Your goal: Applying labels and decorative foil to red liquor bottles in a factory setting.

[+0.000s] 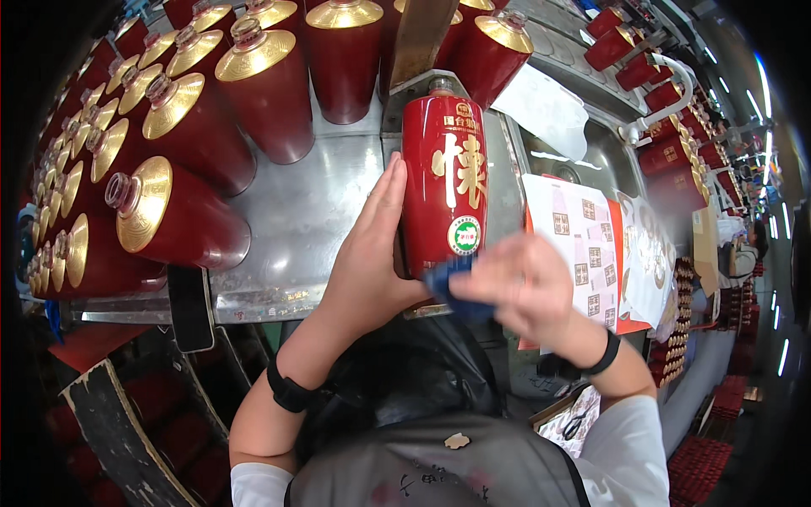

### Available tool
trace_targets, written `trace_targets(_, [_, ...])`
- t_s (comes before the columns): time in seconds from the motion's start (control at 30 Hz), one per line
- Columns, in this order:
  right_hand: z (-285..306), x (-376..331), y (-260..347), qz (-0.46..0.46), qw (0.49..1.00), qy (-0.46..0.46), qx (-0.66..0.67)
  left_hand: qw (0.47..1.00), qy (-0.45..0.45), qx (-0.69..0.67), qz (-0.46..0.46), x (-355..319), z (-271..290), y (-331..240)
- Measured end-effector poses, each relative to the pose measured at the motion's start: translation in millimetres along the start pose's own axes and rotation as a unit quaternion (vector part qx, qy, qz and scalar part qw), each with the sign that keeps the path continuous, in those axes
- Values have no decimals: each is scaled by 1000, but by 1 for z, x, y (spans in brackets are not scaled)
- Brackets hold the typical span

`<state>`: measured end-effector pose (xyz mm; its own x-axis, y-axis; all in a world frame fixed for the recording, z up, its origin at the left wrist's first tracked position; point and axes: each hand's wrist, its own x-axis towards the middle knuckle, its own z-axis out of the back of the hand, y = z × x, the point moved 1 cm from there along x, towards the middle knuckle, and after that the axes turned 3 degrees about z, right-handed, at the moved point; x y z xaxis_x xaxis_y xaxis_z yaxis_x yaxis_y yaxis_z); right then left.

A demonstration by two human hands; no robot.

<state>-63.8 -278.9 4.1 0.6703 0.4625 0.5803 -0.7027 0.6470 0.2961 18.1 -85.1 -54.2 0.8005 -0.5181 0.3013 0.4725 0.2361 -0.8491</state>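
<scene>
A glossy red bottle [427, 198] with gold lettering and a round green-and-white label lies tilted in front of me, its clear glass neck pointing away. My left hand [361, 253] holds it, the fingers stretched along its left side and the thumb near its base. A bunched dark blue cloth [463, 296] is in my right hand [532, 287], against or just in front of the bottle's lower end. Motion smears this hand and the cloth, so whether they touch the bottle is hard to see.
Many red bottles with gold shoulders [270, 93] crowd the metal table [325, 198] on the left and at the back. A metal post [420, 38] rises behind the held bottle. To the right are a sink [612, 156], a faucet [667, 110] and printed paper sheets [579, 245].
</scene>
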Motion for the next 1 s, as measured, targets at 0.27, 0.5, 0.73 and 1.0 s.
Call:
trace_targets(0.27, [19,-10,19,-169,977,35,124,999,17,-22,29,1,6,0])
trace_targets(0.5, [14,70,-52,-126,991,48,28,1000,14,-6,27,2,-4,-8])
trace_targets(0.73, [13,113,-59,-61,988,142,17,995,56,-21,76,4,6,-13])
trace_targets(1.0, [20,90,-85,-172,980,46,88,999,31,-4,12,0,1,7])
